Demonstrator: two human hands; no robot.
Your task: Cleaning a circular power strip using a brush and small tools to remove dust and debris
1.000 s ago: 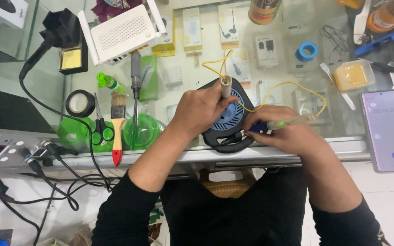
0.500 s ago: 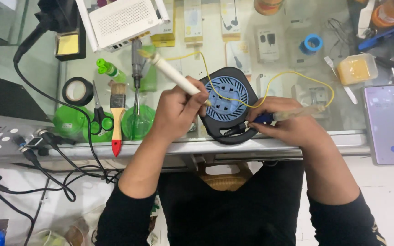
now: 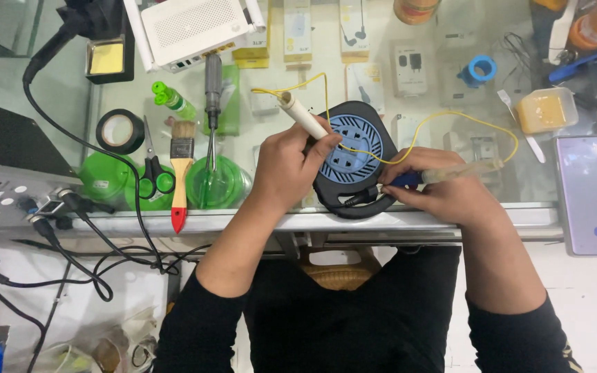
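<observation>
A round black and blue socket reel (image 3: pixel 354 148) lies on the glass counter near its front edge. My left hand (image 3: pixel 291 162) grips a cream probe (image 3: pixel 298 114) like a pen, its tip on the blue socket face. My right hand (image 3: pixel 437 190) holds a translucent probe with a blue end (image 3: pixel 450 173) against the reel's right side. A yellow wire (image 3: pixel 450 121) loops between the two probes. A black plug and cord (image 3: pixel 354 200) stick out at the reel's lower edge.
Left of the reel lie a screwdriver (image 3: pixel 212 90), a paintbrush (image 3: pixel 181 173), scissors (image 3: pixel 152 176), black tape (image 3: pixel 119 131) and green lids (image 3: pixel 222 186). A white router (image 3: pixel 191 27) stands at the back. A phone (image 3: pixel 592 193) and a yellow box (image 3: pixel 544 110) lie at right.
My left hand has tilted the cream probe from leaning far left to more upright and shifted right onto the socket face. My right hand has stayed still.
</observation>
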